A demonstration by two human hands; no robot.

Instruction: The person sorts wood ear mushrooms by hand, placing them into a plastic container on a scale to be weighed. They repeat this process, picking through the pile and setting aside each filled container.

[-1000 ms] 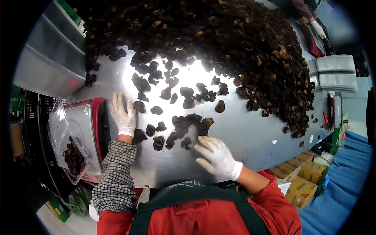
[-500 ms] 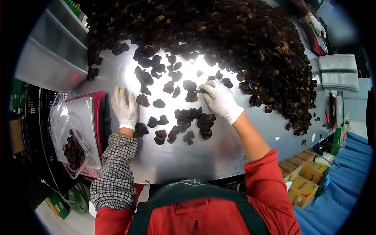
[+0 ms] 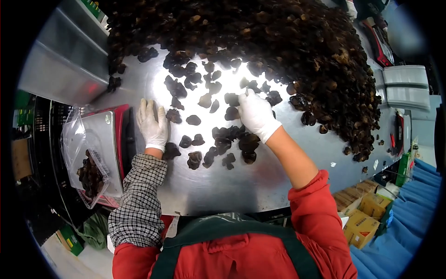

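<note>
Tabletop (image 3: 260,183): one fungus heap (image 3: 260,37), one scale (image 3: 103,135), left hand (image 3: 152,125), right hand (image 3: 255,115).

**Legible text, numbers, brands:** none.

**Marks present but unreadable:**
- Small round sticker (image 3: 108,119) on the corner of the red scale (image 3: 121,122), just left of the left hand (image 3: 152,125) and its fingertips. It is too small to make out.
- Pale lettering on the top hem of the green apron (image 3: 223,217), below both hands and well clear of the fingers. It is blurred.
- Printed marks on the cardboard boxes (image 3: 360,228), far down and to the right of the right hand (image 3: 255,114) and its fingers. They are too small to read.
</note>
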